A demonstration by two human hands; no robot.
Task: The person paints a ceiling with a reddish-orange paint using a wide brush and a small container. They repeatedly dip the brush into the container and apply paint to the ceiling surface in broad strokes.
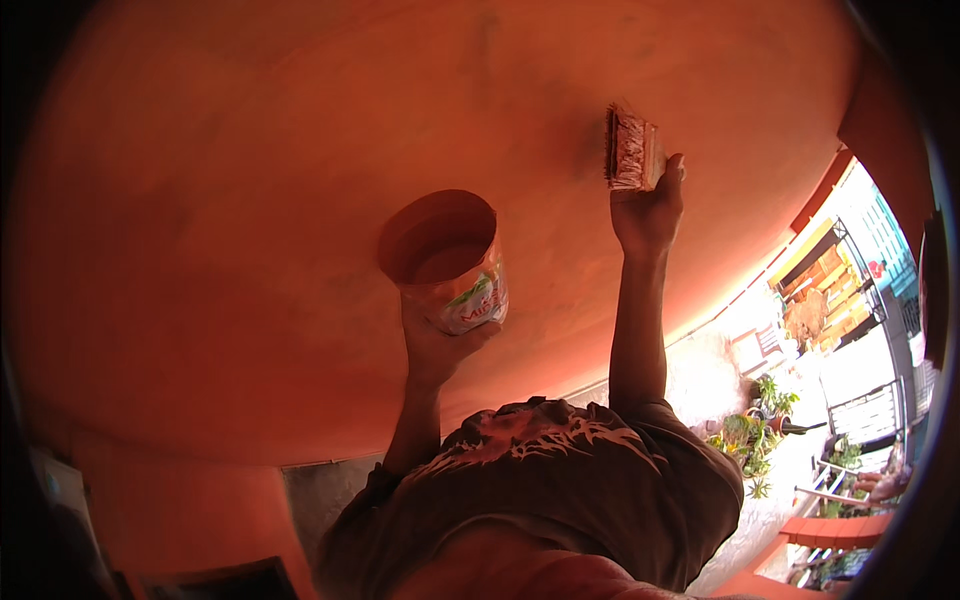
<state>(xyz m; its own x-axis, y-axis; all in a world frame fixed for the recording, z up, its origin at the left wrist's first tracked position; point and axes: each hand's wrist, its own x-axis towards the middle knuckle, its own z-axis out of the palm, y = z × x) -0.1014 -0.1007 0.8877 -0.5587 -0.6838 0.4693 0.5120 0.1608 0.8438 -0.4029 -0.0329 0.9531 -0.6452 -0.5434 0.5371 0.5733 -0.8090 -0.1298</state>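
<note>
My left hand (435, 350) is wrapped round the underside of a round paint container (440, 245) with a printed label, held upright with reddish-orange liquid inside. Up and to the right, my right hand (648, 210) grips a wide, paint-crusted brush (632, 148), its bristles pointing left. The brush is at the orange painted surface (250, 170) that fills most of the view; whether it touches it, I cannot tell.
At the right, beyond the orange surface's edge, are a bright outdoor area with potted plants (755, 445), metal railings (860, 410) and yellow-brown panels (825, 305). A dark opening (225, 580) shows in an orange wall at the lower left.
</note>
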